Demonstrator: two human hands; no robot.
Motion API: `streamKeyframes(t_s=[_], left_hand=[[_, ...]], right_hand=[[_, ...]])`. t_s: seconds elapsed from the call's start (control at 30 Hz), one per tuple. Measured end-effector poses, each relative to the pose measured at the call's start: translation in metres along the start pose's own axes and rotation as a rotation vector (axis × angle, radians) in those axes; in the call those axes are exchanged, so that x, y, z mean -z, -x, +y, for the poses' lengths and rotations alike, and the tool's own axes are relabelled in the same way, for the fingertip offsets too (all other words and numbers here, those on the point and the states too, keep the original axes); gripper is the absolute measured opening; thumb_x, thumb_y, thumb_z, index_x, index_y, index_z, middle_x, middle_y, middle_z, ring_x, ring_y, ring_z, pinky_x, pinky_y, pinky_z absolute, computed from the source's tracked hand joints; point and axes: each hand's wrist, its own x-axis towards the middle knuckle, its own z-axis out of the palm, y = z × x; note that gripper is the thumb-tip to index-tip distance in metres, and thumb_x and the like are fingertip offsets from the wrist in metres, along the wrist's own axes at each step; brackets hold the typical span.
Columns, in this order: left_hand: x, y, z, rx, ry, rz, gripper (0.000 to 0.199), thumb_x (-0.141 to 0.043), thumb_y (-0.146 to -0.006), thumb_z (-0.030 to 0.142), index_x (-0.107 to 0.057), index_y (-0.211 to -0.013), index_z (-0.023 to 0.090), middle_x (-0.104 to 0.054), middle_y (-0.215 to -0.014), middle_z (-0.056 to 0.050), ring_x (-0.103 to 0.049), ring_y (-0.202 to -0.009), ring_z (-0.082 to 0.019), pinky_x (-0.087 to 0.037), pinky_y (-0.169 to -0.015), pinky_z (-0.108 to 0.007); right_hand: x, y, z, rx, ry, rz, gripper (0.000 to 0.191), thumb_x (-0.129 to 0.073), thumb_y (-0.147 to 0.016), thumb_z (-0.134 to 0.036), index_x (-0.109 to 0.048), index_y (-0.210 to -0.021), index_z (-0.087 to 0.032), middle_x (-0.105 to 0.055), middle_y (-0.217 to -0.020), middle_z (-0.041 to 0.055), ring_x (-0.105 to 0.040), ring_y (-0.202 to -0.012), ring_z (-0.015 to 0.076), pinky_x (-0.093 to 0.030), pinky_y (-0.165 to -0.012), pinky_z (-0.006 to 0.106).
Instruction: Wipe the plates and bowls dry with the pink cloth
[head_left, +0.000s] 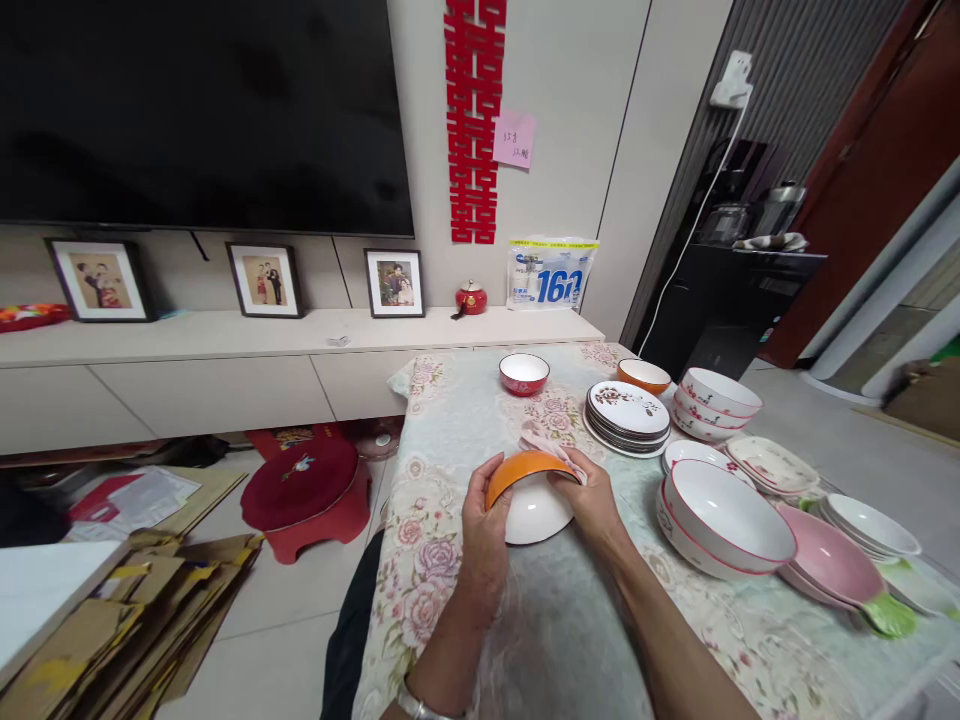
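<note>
Tilted on its side above the table, an orange bowl with a white inside (536, 510) is between my two hands. My left hand (484, 525) grips its left rim, the thumb on the inner side and the fingers round the outside. On the right rim, my right hand (594, 502) is closed with a pale pink cloth (551, 440) pressed against the bowl's outer side. Part of that cloth sticks up behind the bowl, and the rest is hidden by my fingers.
Beyond my hands stands a red bowl (524, 375). To the right are stacked plates (628, 408), an orange bowl (643, 376), stacked white bowls (716, 400), large white bowls (727, 515) and pink dishes (832, 555). A red stool (306, 490) is left of the table.
</note>
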Motion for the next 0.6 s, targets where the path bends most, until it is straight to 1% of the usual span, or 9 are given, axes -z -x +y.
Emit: streamKeyframes(t_s=[0.07, 0.1, 0.2, 0.27, 0.33, 0.4, 0.5, 0.57, 0.6], left_hand=[[-0.002, -0.001, -0.003, 0.018, 0.077, 0.051, 0.05, -0.076, -0.072, 0.034, -0.063, -0.117, 0.017, -0.069, -0.119, -0.01, -0.066, -0.105, -0.024, -0.052, -0.091, -0.034], [-0.003, -0.002, -0.004, 0.037, 0.107, 0.077, 0.05, -0.076, -0.072, 0.036, -0.063, -0.117, 0.017, -0.069, -0.119, -0.011, -0.066, -0.105, -0.025, -0.052, -0.091, -0.035], [-0.006, -0.002, -0.003, 0.098, 0.18, 0.118, 0.051, -0.076, -0.074, 0.042, -0.063, -0.117, 0.017, -0.07, -0.116, -0.012, -0.067, -0.105, -0.027, -0.053, -0.091, -0.038], [-0.008, -0.002, -0.002, 0.122, 0.234, 0.111, 0.052, -0.076, -0.077, 0.041, -0.062, -0.12, 0.016, -0.071, -0.114, -0.013, -0.068, -0.105, -0.028, -0.053, -0.092, -0.04], [-0.008, -0.003, -0.002, 0.13, 0.29, 0.096, 0.054, -0.075, -0.078, 0.038, -0.06, -0.124, 0.015, -0.072, -0.115, -0.014, -0.069, -0.106, -0.028, -0.053, -0.095, -0.041], [-0.008, -0.003, -0.002, 0.138, 0.334, 0.089, 0.055, -0.074, -0.08, 0.034, -0.058, -0.128, 0.013, -0.071, -0.117, -0.016, -0.068, -0.108, -0.029, -0.052, -0.096, -0.043], [-0.007, -0.005, -0.002, 0.157, 0.379, 0.093, 0.054, -0.07, -0.084, 0.03, -0.055, -0.133, 0.012, -0.07, -0.122, -0.017, -0.068, -0.11, -0.029, -0.052, -0.099, -0.044], [-0.006, -0.008, 0.0, 0.174, 0.403, 0.117, 0.051, -0.067, -0.087, 0.028, -0.055, -0.135, 0.013, -0.069, -0.124, -0.017, -0.067, -0.112, -0.028, -0.051, -0.1, -0.044], [-0.006, -0.009, 0.001, 0.181, 0.416, 0.131, 0.049, -0.065, -0.089, 0.026, -0.055, -0.135, 0.014, -0.069, -0.125, -0.017, -0.067, -0.113, -0.027, -0.051, -0.1, -0.043]], right_hand=[[-0.003, 0.0, 0.001, -0.122, -0.123, -0.033, 0.042, -0.074, -0.066, -0.029, -0.072, -0.106, -0.016, -0.076, -0.088, 0.0038, -0.067, -0.076, 0.0239, -0.051, -0.068, 0.031], [-0.004, 0.001, 0.002, -0.165, -0.184, -0.052, 0.045, -0.077, -0.064, -0.029, -0.071, -0.107, -0.016, -0.076, -0.087, 0.0038, -0.067, -0.075, 0.0238, -0.052, -0.068, 0.032], [-0.008, 0.004, 0.0, -0.215, -0.322, -0.133, 0.052, -0.081, -0.063, -0.029, -0.069, -0.111, -0.016, -0.076, -0.095, 0.006, -0.068, -0.084, 0.0247, -0.054, -0.079, 0.035], [-0.008, 0.007, -0.002, -0.246, -0.347, -0.208, 0.054, -0.082, -0.065, -0.034, -0.067, -0.114, -0.015, -0.075, -0.098, 0.0075, -0.068, -0.086, 0.0247, -0.054, -0.08, 0.037], [-0.006, 0.009, -0.005, -0.299, -0.302, -0.281, 0.054, -0.08, -0.07, -0.042, -0.065, -0.115, -0.016, -0.074, -0.095, 0.0077, -0.068, -0.082, 0.0236, -0.055, -0.072, 0.035], [-0.001, 0.01, -0.007, -0.328, -0.24, -0.339, 0.053, -0.078, -0.073, -0.049, -0.065, -0.113, -0.016, -0.072, -0.09, 0.0064, -0.066, -0.075, 0.0205, -0.053, -0.061, 0.03], [0.007, 0.006, -0.008, -0.27, -0.189, -0.337, 0.047, -0.07, -0.078, -0.061, -0.065, -0.091, -0.017, -0.064, -0.072, 0.0018, -0.058, -0.063, 0.0146, -0.046, -0.054, 0.024], [0.012, 0.001, -0.007, -0.15, -0.124, -0.245, 0.052, -0.058, -0.082, -0.069, -0.063, -0.082, -0.018, -0.061, -0.066, 0.001, -0.055, -0.061, 0.0148, -0.046, -0.057, 0.026], [0.014, -0.001, -0.006, -0.072, -0.048, -0.177, 0.054, -0.052, -0.085, -0.071, -0.064, -0.084, -0.018, -0.063, -0.069, 0.0027, -0.058, -0.066, 0.0171, -0.048, -0.062, 0.029]])
